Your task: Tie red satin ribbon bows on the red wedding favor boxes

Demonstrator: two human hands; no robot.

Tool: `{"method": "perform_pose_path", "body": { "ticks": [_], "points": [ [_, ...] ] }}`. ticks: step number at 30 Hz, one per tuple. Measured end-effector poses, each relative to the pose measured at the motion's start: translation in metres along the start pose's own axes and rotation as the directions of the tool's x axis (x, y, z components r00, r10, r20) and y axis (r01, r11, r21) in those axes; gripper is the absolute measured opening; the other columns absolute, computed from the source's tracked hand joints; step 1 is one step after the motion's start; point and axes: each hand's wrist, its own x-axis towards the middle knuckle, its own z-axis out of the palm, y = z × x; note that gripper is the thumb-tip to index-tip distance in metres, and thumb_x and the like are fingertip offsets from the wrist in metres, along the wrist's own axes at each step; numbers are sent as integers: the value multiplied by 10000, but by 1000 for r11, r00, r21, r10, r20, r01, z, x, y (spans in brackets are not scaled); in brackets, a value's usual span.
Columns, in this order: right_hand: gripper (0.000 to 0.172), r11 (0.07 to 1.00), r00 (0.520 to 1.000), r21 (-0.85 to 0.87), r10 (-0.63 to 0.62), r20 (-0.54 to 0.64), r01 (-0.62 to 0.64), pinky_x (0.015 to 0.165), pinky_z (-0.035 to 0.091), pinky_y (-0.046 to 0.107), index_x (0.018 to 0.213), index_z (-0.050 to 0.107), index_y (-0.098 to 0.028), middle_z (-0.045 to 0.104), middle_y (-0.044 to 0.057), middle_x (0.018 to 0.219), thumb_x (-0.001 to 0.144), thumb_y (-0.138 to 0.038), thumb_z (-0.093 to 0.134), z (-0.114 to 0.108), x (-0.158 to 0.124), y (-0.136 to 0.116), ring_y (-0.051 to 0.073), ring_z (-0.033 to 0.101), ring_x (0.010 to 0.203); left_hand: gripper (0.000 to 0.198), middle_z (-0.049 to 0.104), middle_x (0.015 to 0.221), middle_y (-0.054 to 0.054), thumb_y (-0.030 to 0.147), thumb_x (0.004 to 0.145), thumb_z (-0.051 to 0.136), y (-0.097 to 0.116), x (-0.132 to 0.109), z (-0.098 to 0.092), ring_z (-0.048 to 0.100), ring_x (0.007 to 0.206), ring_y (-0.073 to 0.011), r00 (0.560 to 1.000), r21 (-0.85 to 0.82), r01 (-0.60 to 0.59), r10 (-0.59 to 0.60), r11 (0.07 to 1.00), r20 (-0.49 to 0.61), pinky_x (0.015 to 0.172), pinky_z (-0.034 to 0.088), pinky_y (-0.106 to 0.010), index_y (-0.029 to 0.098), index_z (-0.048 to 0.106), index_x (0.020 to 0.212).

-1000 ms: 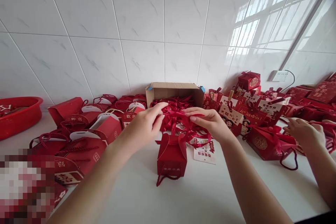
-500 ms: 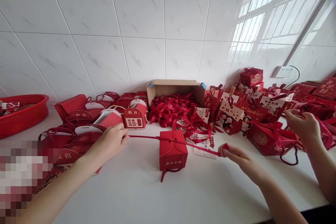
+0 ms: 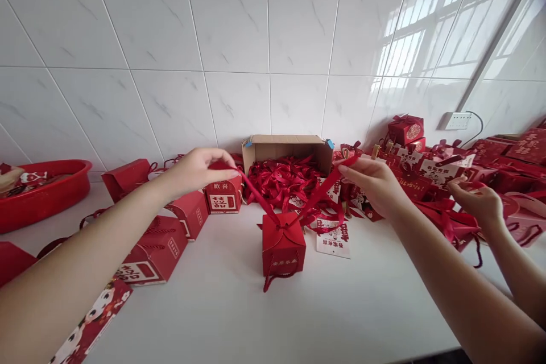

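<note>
In front of me on the white table stands a small red gift box [image 3: 284,245], its flaps folded shut on top and a red cord handle hanging down its front. A red ribbon [image 3: 316,198] runs through the top of the box and rises in a V to both hands. My left hand [image 3: 205,168] is closed on one end, up and to the left of the box. My right hand [image 3: 367,176] pinches the other end, up and to the right. Just right of the box lies a white printed card [image 3: 333,240].
A cardboard box [image 3: 285,140] full of red ribbons leans by the tiled wall. Red gift boxes [image 3: 156,247] crowd the left and right sides. A red basin [image 3: 46,193] stands far left. Another person's hand [image 3: 480,205] is at a ribboned box on the right.
Both my hands have risen and moved inward, lifting the ribbon ends from nearly level across the box into a V. The box has stayed about where it was.
</note>
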Motion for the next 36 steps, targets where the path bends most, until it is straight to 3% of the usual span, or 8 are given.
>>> {"method": "perform_pose_path", "body": {
  "ticks": [3, 11, 21, 27, 29, 31, 34, 36],
  "points": [
    [220, 997, 994, 38, -72, 80, 69, 799, 500, 335, 873, 717, -186, 713, 41, 854, 710, -329, 755, 27, 21, -25, 154, 649, 792, 253, 666, 778, -27, 371, 686, 748, 26, 15, 10, 618, 675, -171, 996, -126, -87, 88, 988, 2, 626, 486, -299, 185, 629, 807],
    [211, 986, 976, 112, -140, 168, 123, 663, 452, 287, 735, 695, -153, 675, 21, 710, 765, -362, 695, 71, 36, -50, 106, 580, 647, 454, 679, 835, -23, 206, 700, 761, 58, 24, 40, 663, 709, -165, 975, -506, -224, 188, 833, -122, 657, 526, -296, 191, 531, 1092],
    [206, 975, 987, 203, -112, 112, 87, 739, 474, 313, 724, 691, -167, 680, 18, 695, 761, -369, 693, 81, 33, -49, 144, 626, 706, 494, 685, 803, -9, 190, 714, 740, 63, 25, 58, 664, 776, -173, 892, -364, -426, 318, 828, -320, 776, 526, -336, 194, 476, 1132],
    [208, 940, 991, 340, -28, 130, -18, 732, 476, 293, 735, 653, -187, 647, 8, 760, 752, -389, 697, 66, 32, -37, 126, 607, 731, 434, 597, 843, -3, 189, 738, 657, 54, 18, 54, 633, 707, -155, 932, -502, -330, 190, 800, -309, 685, 527, -328, 204, 427, 1106],
    [224, 928, 984, 364, 14, 175, -78, 627, 472, 262, 728, 624, -187, 590, -17, 666, 739, -395, 706, 48, 26, -28, 104, 571, 609, 405, 565, 849, 2, 241, 748, 640, 37, 10, 46, 599, 670, -147, 954, -375, -240, 145, 896, -263, 635, 498, -307, 216, 447, 1103],
    [254, 968, 961, 208, 85, 263, -142, 472, 394, 238, 713, 603, -187, 496, -51, 539, 746, -421, 695, 26, 17, -14, 80, 470, 448, 364, 561, 865, -9, 311, 752, 631, 16, -1, 40, 596, 740, -180, 984, -63, -125, 115, 990, -138, 658, 475, -312, 228, 502, 1082],
    [354, 945, 912, -288, 251, 325, -157, 384, 269, 239, 614, 575, -195, 470, -44, 454, 778, -504, 635, 1, 6, 13, 83, 390, 370, 310, 575, 989, -55, 415, 732, 630, -15, -17, 44, 591, 842, -253, 985, 348, -80, 22, 934, 169, 703, 465, -355, 252, 600, 994],
    [385, 864, 936, -502, 203, 287, -33, 401, 266, 249, 534, 573, -198, 505, -18, 465, 754, -503, 655, -3, 0, 30, 95, 397, 403, 286, 567, 1086, -76, 464, 749, 609, -29, -25, 57, 554, 981, -307, 974, 423, -137, 44, 896, 221, 821, 439, -417, 258, 628, 946]
  ]
}}
